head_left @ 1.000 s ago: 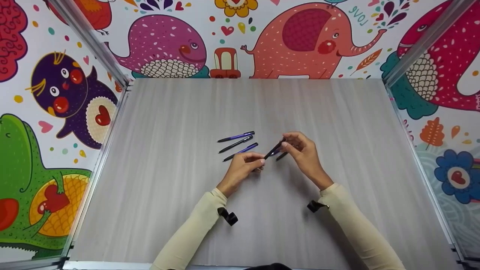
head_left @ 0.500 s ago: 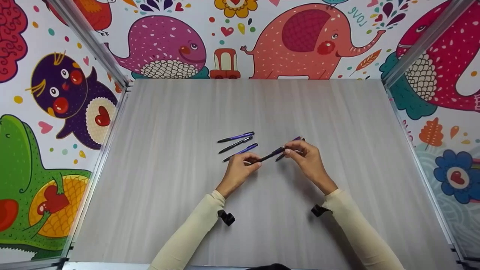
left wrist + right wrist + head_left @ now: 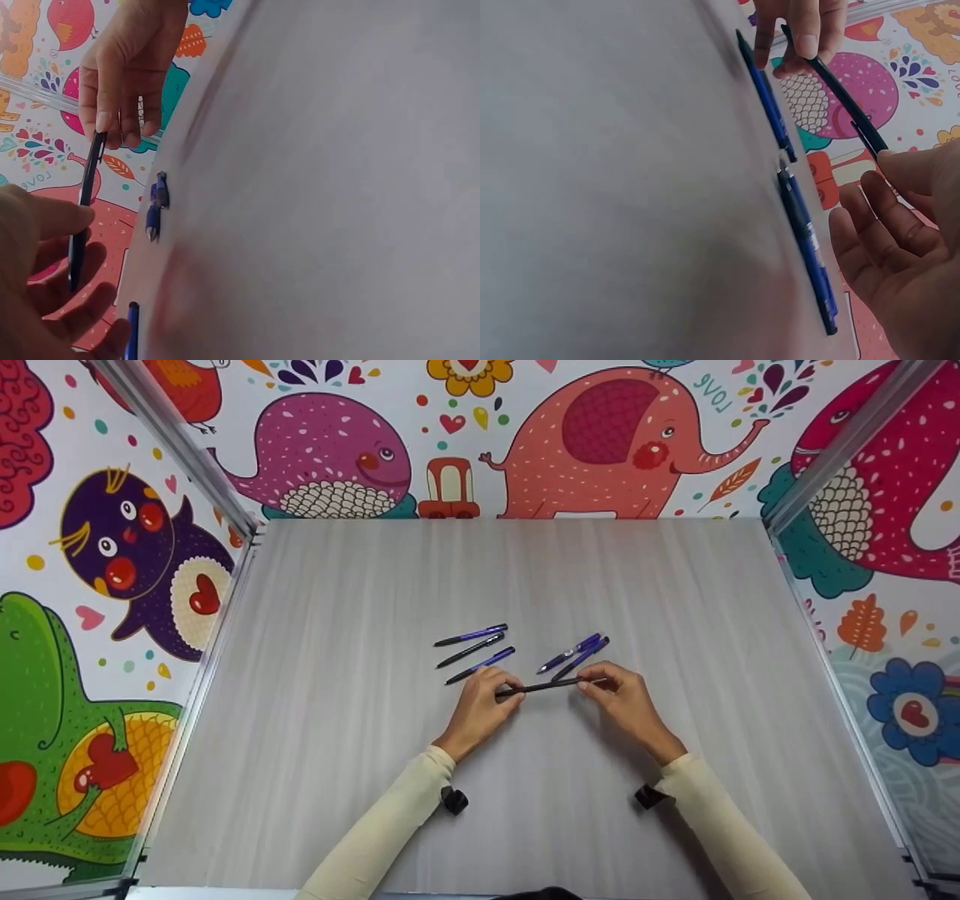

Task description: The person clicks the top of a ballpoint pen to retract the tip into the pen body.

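While in both grips, black pen

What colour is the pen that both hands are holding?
The held pen is black, seen best in the head view.

We see the slim black plastic pen turned from a steep slant to nearly level; the right hand has drawn back, uncovering two slim blue-and-black pens it partly hid earlier.
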### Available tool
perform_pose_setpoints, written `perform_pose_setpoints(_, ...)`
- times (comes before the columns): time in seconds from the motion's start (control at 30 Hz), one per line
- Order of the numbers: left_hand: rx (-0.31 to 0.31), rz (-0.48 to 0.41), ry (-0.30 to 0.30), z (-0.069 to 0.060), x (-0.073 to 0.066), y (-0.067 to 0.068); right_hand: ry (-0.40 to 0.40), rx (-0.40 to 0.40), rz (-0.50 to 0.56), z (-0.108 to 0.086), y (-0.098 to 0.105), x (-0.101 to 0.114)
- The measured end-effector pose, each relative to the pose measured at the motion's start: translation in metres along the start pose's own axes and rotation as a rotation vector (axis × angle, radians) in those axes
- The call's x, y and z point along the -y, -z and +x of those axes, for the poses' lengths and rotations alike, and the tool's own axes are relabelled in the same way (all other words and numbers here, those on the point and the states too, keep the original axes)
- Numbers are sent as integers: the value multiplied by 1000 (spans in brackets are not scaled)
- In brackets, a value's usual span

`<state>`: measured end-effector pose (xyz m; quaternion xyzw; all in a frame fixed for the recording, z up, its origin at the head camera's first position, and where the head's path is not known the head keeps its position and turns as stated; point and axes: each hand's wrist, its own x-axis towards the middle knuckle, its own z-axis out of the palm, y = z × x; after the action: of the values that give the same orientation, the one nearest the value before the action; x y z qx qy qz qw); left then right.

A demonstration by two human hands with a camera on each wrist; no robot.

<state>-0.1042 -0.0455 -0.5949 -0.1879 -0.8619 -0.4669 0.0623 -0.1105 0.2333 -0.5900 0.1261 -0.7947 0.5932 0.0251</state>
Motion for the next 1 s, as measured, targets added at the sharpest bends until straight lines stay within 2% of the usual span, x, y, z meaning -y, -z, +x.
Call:
perform_pose_setpoints(0.1,-1,23,-36,-1,3,-3,6,5,-32,-3,2,-4)
perform_pose_setpoints(0.2,-23,40,-109,-3,11,-9,14,11,-56,-7,3,-8)
perform_pose_setpoints(0.33,-45,65,-187,-4,23,-18,64,15,-74,-11,4,-14)
perform_pose_setpoints(0.43,-48,76,-211,-5,27,-22,108,25,-100,-13,4,-18)
perform_pose_setpoints(0.53,-34,115,-206,-5,22,-21,122,37,-136,-15,6,-22)
perform_pose_setpoints(0.73,17,204,-148,-5,10,-19,109,78,-224,-18,11,-26)
perform_pose_setpoints(1.0,16,235,-152,-4,12,-24,124,109,-320,-20,15,-29)
